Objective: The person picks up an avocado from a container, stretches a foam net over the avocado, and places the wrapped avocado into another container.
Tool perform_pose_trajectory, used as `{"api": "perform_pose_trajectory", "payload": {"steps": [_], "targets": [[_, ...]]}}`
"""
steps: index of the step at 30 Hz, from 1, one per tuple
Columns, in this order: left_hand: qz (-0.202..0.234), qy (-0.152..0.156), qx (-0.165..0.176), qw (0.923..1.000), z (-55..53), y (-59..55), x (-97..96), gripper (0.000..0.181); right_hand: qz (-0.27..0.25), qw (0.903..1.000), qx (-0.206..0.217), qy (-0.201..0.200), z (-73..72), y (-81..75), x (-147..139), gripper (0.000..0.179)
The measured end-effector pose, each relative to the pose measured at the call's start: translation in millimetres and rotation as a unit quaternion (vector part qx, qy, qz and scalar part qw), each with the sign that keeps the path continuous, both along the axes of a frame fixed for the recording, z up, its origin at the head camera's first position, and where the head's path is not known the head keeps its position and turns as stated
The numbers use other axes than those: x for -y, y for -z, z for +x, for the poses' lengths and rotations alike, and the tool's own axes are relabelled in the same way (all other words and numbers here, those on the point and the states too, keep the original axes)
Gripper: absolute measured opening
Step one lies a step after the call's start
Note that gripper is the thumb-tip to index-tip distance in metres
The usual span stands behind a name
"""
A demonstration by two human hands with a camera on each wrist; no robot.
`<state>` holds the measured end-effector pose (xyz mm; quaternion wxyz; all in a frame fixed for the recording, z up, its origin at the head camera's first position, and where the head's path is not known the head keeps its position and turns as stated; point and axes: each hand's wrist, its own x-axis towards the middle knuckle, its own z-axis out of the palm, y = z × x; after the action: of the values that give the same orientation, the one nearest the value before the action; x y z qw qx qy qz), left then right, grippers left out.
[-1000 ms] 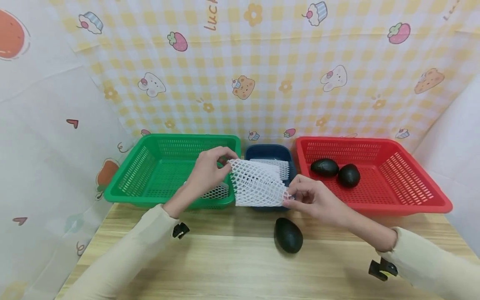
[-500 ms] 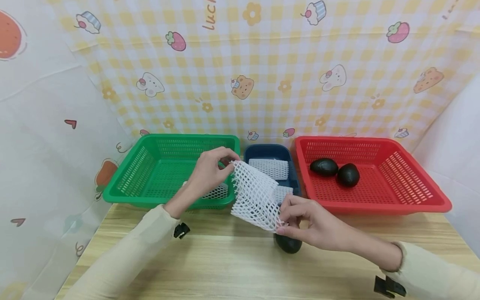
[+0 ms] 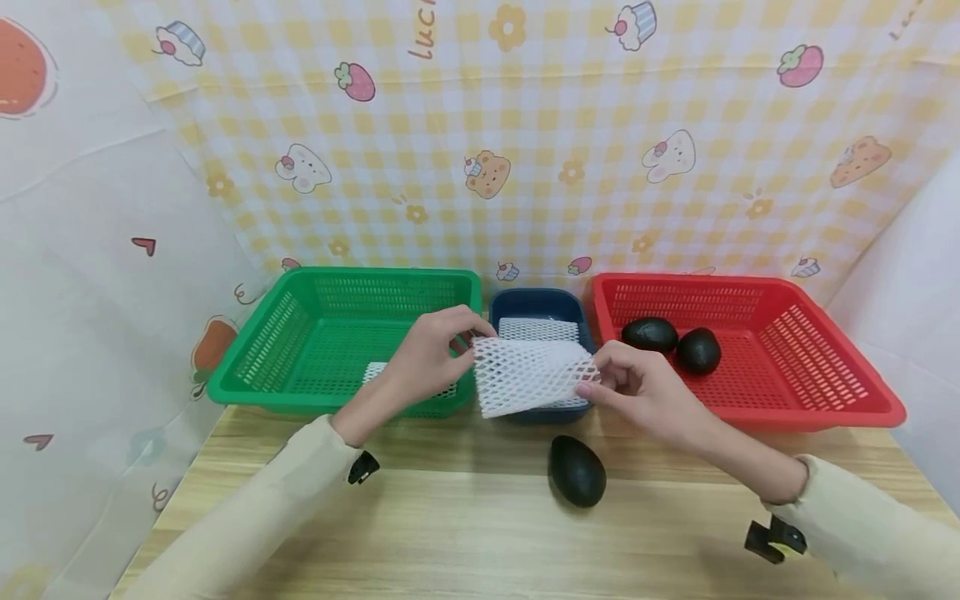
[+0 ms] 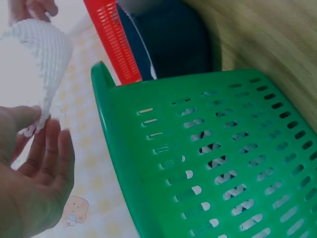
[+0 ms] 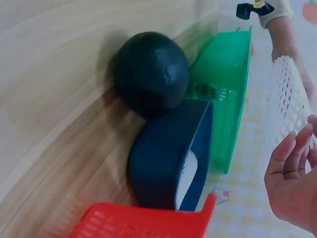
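Both hands hold a white foam net sleeve stretched sideways above the small navy bin. My left hand pinches the sleeve's left end; in the left wrist view its thumb and forefinger grip the edge while the other fingers extend loosely. At the opposite end, my right hand pinches the narrower, bunched corner. More net sleeves lie inside the navy bin. A dark avocado lies on the table in front of that bin, nearer the right hand.
To the left stands a green basket with a white net inside, partly hidden by the left forearm. A red basket on the right holds two avocados. A patterned cloth hangs behind the wooden table.
The right hand dipped toward the avocado with its end of the net, then rose again and moved slightly right. The left hand shifted a little right and down. Both kept hold of the net.
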<state>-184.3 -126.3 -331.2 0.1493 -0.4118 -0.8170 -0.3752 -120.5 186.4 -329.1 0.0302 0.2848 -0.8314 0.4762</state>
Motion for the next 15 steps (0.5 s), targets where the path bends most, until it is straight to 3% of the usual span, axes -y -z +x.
{"api": "perform_pose_trajectory", "payload": {"steps": [5, 9, 15], "targets": [[0.046, -0.026, 0.0, 0.9986, -2.2, -3.8, 3.8, 0.031, 0.034, 0.9965, 0.076, 0.013, -5.3, 7.4, -7, 0.042], [0.064, -0.033, 0.006, 0.9974, -3.2, -4.0, 4.0, 0.028, 0.101, 0.9912, 0.083, -0.024, -5.5, 17.9, -8, 0.051], [0.065, -0.031, 0.007, 0.9974, -3.5, -1.2, 0.9, 0.03, 0.227, 0.969, 0.072, -0.065, 5.3, 24.6, 5, 0.051]]}}
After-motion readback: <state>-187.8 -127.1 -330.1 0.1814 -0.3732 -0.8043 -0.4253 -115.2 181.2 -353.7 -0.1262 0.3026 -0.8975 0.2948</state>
